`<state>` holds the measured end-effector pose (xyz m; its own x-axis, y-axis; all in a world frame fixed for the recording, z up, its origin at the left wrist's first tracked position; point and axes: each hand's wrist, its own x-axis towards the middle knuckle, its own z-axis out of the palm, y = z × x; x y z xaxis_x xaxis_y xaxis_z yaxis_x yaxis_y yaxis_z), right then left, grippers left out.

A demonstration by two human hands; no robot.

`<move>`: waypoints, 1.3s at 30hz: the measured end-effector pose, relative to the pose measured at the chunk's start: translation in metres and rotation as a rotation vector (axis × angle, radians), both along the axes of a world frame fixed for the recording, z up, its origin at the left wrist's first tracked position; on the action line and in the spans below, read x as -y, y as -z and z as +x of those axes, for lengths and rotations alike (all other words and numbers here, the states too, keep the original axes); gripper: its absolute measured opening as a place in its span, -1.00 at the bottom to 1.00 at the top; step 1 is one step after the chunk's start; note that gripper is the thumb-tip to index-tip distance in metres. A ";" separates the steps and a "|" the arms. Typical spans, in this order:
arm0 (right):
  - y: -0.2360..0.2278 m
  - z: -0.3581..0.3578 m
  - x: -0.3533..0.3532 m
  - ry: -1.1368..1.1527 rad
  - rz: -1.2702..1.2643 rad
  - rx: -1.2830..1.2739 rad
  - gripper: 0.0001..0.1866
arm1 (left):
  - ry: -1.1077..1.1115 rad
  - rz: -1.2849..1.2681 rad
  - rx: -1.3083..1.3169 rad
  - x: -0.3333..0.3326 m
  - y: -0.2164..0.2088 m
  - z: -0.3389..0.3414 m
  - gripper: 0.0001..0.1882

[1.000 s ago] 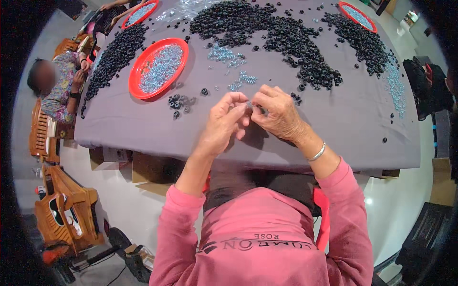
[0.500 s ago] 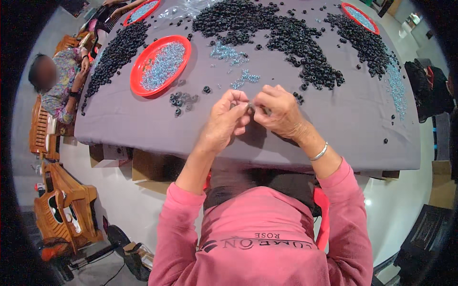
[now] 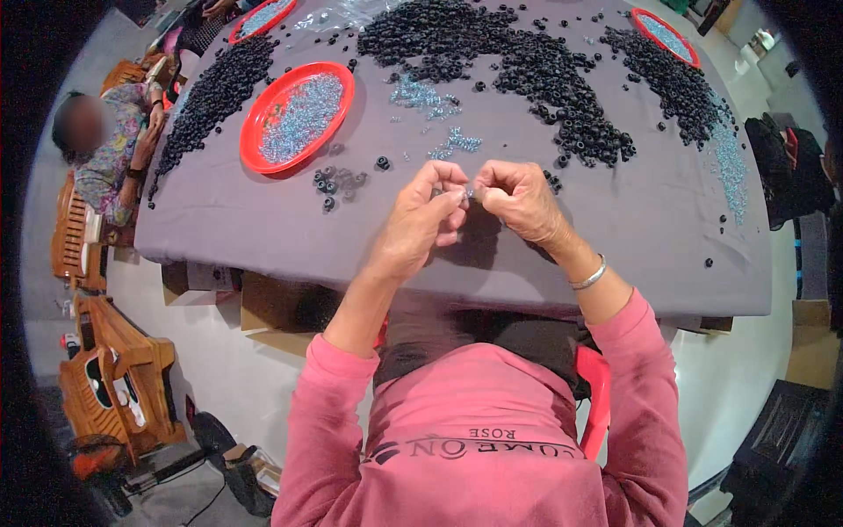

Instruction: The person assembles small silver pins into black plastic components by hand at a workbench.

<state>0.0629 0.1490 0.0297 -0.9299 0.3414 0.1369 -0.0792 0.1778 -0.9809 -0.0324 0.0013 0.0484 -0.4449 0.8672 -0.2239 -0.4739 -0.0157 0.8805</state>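
Over the near middle of the table my left hand [image 3: 414, 215] is closed in a pinch, with a tiny pale shiny piece [image 3: 468, 194] at its thumb and finger tips. Close beside it, my right hand [image 3: 525, 202] has its fingers curled and thumb pressed in; what they hold is hidden. The fingertips of both hands almost meet. Beyond them lie small light-blue pieces [image 3: 460, 143] and a big spread of black bead-like rings [image 3: 571, 105]. To the left of my hands is a small group of dark and clear rings [image 3: 334, 184].
A red plate [image 3: 252, 145] of light-blue pieces stands at the left, with more red plates [image 3: 637, 18] at the far corners. Black ring piles [image 3: 211, 101] run along both sides. A person [image 3: 114, 158] sits at the left edge. Cardboard boxes [image 3: 281, 307] are under the table.
My right hand has turned and curled more, its fingertips shifting slightly off the left ones. A pale piece now shows at the left fingertips, where a darker blur was before.
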 end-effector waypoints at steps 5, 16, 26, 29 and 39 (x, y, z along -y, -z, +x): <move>-0.003 0.000 -0.002 -0.042 -0.108 0.090 -0.87 | 0.001 0.031 0.007 0.000 0.001 0.000 -0.80; -0.001 0.001 -0.003 -0.067 -0.260 0.088 -0.84 | -0.009 0.017 -0.107 0.000 -0.001 0.004 -0.78; -0.008 0.001 -0.003 -0.088 -0.497 0.235 -0.83 | -0.065 -0.041 -0.611 -0.002 0.005 0.008 -0.76; -0.008 0.002 -0.003 -0.059 -0.441 0.233 -0.83 | -0.103 -0.056 -0.811 -0.003 0.006 0.010 -0.74; -0.009 0.001 -0.009 -0.069 -0.637 0.364 -0.85 | -0.119 -0.063 -0.541 -0.007 0.013 0.010 -0.71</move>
